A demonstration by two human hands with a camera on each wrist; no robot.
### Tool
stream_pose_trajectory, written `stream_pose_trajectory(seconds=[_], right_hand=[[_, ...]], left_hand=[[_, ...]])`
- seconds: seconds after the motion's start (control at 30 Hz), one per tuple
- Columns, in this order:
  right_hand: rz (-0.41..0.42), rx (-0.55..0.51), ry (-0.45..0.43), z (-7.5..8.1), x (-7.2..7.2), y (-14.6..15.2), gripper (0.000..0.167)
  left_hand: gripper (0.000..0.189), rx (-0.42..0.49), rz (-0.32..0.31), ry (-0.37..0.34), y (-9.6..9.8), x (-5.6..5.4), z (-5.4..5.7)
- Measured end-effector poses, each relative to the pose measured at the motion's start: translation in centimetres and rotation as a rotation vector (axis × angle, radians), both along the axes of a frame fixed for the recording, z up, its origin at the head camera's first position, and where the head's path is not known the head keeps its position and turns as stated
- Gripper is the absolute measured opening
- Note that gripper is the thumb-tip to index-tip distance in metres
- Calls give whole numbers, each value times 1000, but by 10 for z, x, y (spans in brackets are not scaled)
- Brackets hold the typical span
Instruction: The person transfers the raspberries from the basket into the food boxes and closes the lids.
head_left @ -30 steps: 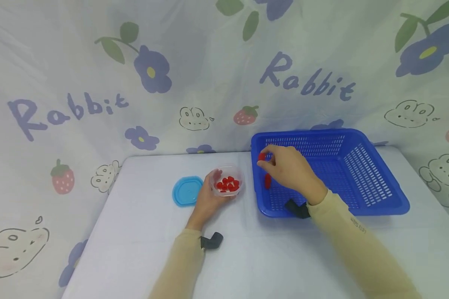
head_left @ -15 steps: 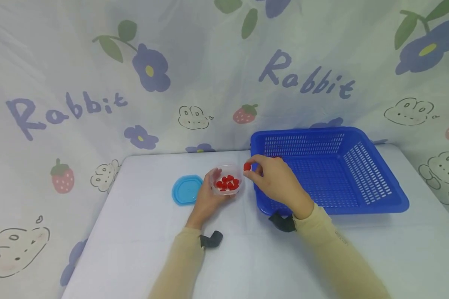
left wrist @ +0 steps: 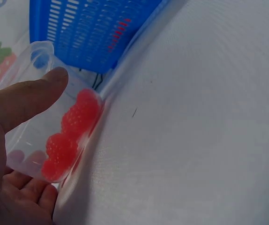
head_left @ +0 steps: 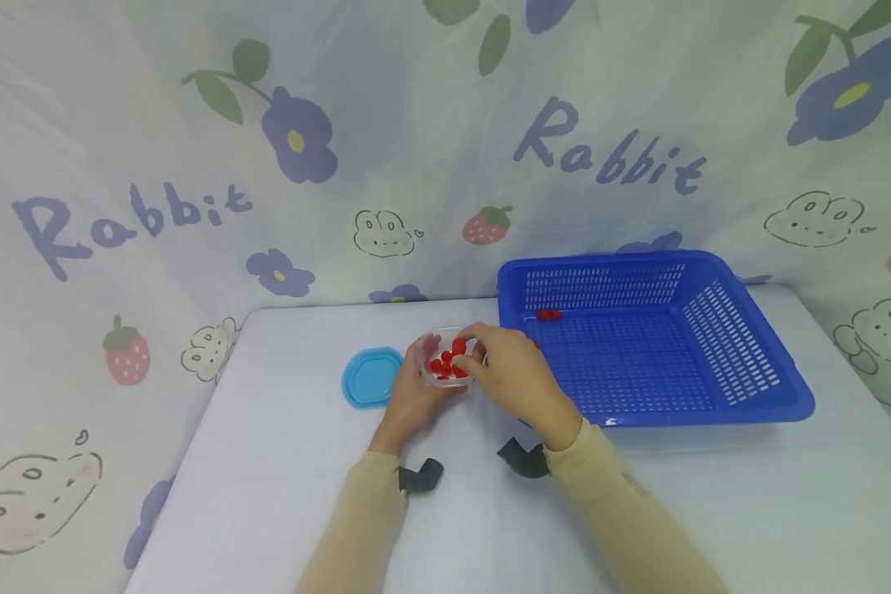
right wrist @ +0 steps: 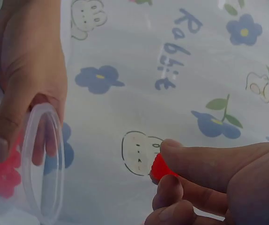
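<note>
My left hand (head_left: 414, 398) holds a small clear plastic tub (left wrist: 29, 138), thumb on one side and fingers round the other. Several bumpy red raspberries (left wrist: 80, 117) lie in the bottom of the tub, which stands low at the white tabletop. Between thumb and fingertips, my right hand (head_left: 523, 373) pinches a single raspberry (right wrist: 159, 168). In the head view that hand overlaps the tub's right rim; the right wrist view shows its raspberry to the side of the tub's mouth (right wrist: 58, 164).
A blue lid (head_left: 372, 378) lies flat left of the tub. To the right stands a large blue slotted basket (head_left: 631, 363), with a few raspberries (head_left: 549, 315) at its left side. Behind the table hangs a printed white cloth (head_left: 416, 107).
My right hand has moved left from over the basket to the tub, carrying the pinched raspberry. The left hand keeps holding the tub in the same place.
</note>
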State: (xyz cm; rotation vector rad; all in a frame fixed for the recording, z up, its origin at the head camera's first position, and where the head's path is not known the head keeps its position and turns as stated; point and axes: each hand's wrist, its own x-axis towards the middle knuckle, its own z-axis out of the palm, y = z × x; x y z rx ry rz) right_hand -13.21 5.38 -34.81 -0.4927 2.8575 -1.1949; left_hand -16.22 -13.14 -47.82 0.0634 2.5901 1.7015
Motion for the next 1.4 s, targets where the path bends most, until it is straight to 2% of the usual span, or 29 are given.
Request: stream_pose_trajectory(seconds=[0.13, 0.4, 0.77, 0.93, 1.17, 1.4], right_hand=[[3, -9, 12, -6, 0, -8, 25], [17, -31, 9, -19, -4, -24, 26], [-56, -61, 20, -38, -11, -42, 29], [-95, -25, 23, -47, -12, -52, 29], [-143, 76, 18, -62, -14, -58, 30], [-195, 96, 57, -71, -15, -60, 31]], left_hand=[[94, 2, -2, -9, 1, 0, -1], [90, -14, -25, 50, 0, -1, 0], [86, -62, -25, 49, -1, -3, 0], [81, -67, -25, 48, -1, -5, 1], [78, -63, -31, 85, -2, -5, -1], [78, -69, -24, 93, 0, -6, -1]])
